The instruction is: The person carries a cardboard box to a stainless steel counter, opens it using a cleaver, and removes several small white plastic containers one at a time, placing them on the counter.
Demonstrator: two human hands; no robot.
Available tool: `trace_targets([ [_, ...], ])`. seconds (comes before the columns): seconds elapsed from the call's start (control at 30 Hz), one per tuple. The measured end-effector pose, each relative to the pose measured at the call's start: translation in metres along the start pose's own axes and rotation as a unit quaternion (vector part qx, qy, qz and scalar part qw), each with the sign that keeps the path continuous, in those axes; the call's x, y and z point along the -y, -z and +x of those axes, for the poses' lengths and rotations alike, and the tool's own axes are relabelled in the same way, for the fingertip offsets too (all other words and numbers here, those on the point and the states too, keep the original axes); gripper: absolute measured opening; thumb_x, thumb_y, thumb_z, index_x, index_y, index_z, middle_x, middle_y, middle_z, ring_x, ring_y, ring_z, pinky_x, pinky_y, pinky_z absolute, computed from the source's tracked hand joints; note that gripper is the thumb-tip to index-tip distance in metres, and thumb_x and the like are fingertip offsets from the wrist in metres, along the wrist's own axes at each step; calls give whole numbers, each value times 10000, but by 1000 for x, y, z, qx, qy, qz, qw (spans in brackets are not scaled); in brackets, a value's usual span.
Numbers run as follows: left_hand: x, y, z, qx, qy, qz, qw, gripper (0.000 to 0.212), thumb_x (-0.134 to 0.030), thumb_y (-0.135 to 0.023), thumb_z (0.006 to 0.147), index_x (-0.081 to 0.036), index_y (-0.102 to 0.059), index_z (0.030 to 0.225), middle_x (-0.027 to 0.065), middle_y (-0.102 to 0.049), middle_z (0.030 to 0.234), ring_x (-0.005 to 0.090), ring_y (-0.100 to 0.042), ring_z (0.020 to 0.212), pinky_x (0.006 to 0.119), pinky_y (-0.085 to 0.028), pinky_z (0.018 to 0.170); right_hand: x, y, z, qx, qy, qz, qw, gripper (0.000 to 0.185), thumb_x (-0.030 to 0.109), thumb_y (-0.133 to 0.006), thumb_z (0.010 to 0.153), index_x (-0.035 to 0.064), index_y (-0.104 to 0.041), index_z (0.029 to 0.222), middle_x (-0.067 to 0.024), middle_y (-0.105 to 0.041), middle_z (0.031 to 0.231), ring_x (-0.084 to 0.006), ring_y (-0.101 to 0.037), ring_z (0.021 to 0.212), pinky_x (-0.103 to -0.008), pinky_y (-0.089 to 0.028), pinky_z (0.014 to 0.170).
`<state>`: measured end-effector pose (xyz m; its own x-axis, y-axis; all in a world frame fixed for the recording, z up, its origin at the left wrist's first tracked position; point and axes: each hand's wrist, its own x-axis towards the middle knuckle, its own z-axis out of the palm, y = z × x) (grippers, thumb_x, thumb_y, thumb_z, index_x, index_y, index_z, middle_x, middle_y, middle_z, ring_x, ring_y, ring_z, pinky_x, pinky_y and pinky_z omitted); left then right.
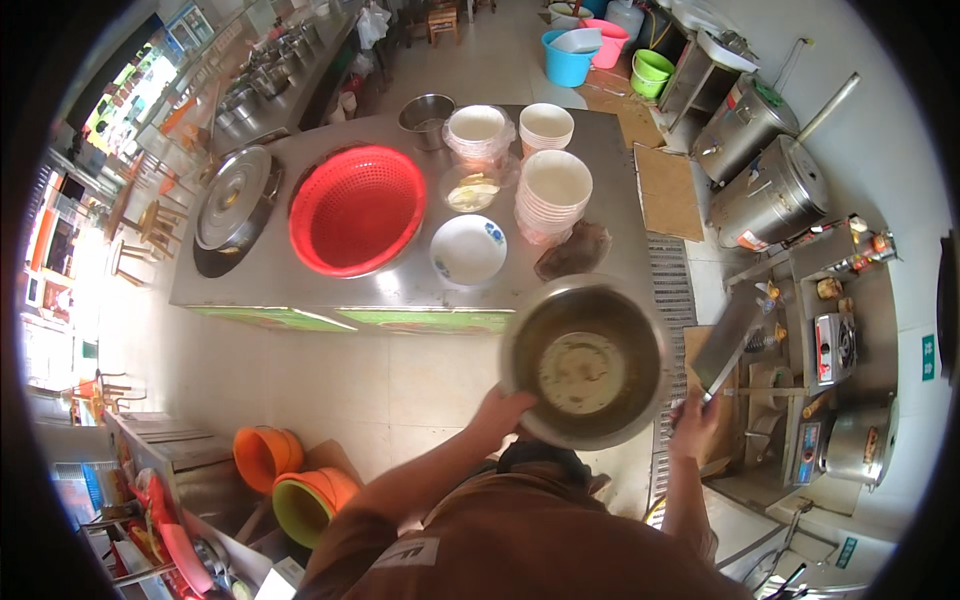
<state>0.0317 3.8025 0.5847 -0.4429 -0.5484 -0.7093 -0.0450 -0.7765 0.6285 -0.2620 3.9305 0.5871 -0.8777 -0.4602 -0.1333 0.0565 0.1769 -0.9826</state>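
Observation:
My left hand (pixel 507 411) grips the left rim of a round metal basin (pixel 583 367), held in front of my body and tilted so that its inside shows. A pale round bottom with small dark specks is visible in it. To the right, my right hand (pixel 694 420) is closed around the handle of a cleaver (pixel 726 341), whose broad blade points up and away. Beyond the basin, on the steel counter (pixel 465 296), stand a white plate with a blue flower pattern (pixel 469 250), a red plastic colander (pixel 358 211) and stacks of paper bowls (pixel 555 184).
A lidded pan (pixel 234 199), a metal pot (pixel 427 120) and a dark cloth-like item (pixel 576 251) are on the counter. Floor drain grating (pixel 673 281) runs at the right, beside shelves with a gas stove (pixel 836 349). Orange buckets (pixel 268 457) stand at lower left.

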Motion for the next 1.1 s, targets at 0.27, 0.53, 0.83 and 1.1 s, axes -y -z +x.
trace_targets([
  [0.27, -34, -126, 175, 4, -23, 21, 1000, 511, -150, -586, 793, -104, -443, 1282, 128, -623, 1011, 213, -625, 628, 328, -532, 455, -2, 31, 52, -112, -36, -24, 993, 213, 245, -603, 951, 68, -489, 919, 0, -451, 544, -90, -407, 454, -244, -318, 426],
  [0.53, -50, -115, 204, 21, -46, -29, 998, 734, -361, -695, 853, -134, -306, 1432, 135, -549, 1193, 206, -636, 845, 363, -564, 643, 12, -8, 52, -44, 4, -115, 992, 225, 271, -586, 960, 59, -510, 952, 18, -463, 593, -65, -424, 501, -225, -302, 450],
  [0.83, 63, 112, 28, -272, -106, 283, 914, 516, -394, -563, 903, -63, -562, 1298, 129, -571, 1316, 294, -541, 1200, 403, -422, 1017, 88, -179, -14, 374, 158, -113, 907, 307, 329, -527, 962, 63, -471, 819, -7, -458, 606, -95, -453, 517, -242, -329, 447],
  [1.1, 288, 153, -276, -781, -55, -133, 608, 302, -212, -562, 941, -42, -619, 1184, 166, -672, 1060, 256, -646, 987, 359, -490, 883, 43, -308, -281, 849, 131, -54, 509, 117, 106, -549, 922, 35, -509, 839, -32, -516, 604, -118, -484, 534, -247, -396, 534],
])
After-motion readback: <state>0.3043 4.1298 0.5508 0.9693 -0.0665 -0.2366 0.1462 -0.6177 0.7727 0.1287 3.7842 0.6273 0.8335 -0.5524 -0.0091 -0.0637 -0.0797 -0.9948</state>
